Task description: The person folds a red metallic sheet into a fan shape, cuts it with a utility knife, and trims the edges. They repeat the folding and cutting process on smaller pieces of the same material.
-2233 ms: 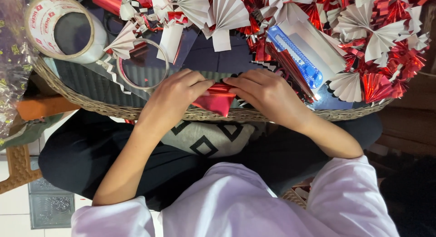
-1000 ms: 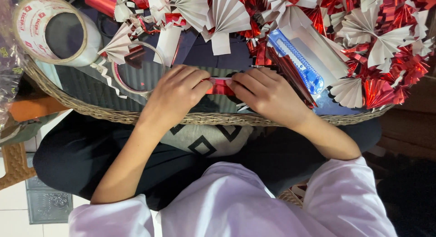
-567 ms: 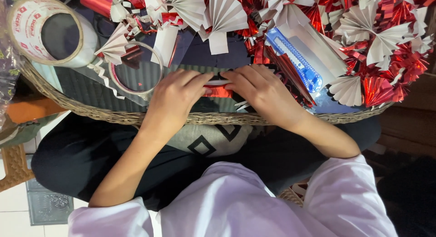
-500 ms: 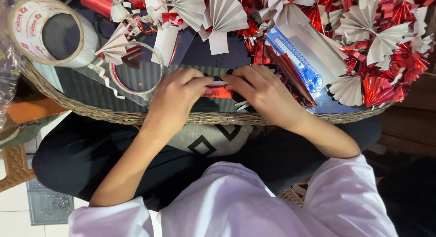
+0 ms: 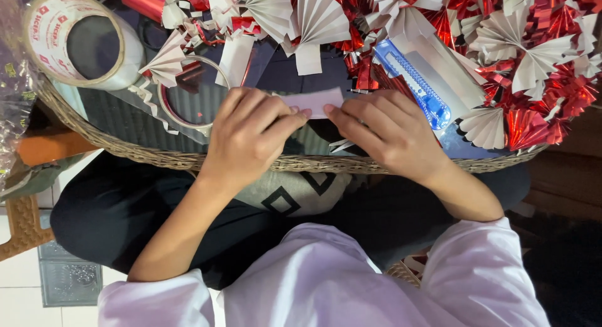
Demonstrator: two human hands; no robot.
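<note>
Paper strip [image 5: 313,102], pale, flat, rectangular

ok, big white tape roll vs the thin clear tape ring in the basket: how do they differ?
The big white tape roll is thick and opaque with red print; the thin clear tape ring is slim and see-through. The white roll sits at the woven basket rim, far from the left hand; the ring lies beside it. Both are round, open-cored, lying flat.

Only label you're seeing: white ring with red print inside big tape roll [image 5: 75,42], sitting top left on woven tray [image 5: 125,148].
</note>
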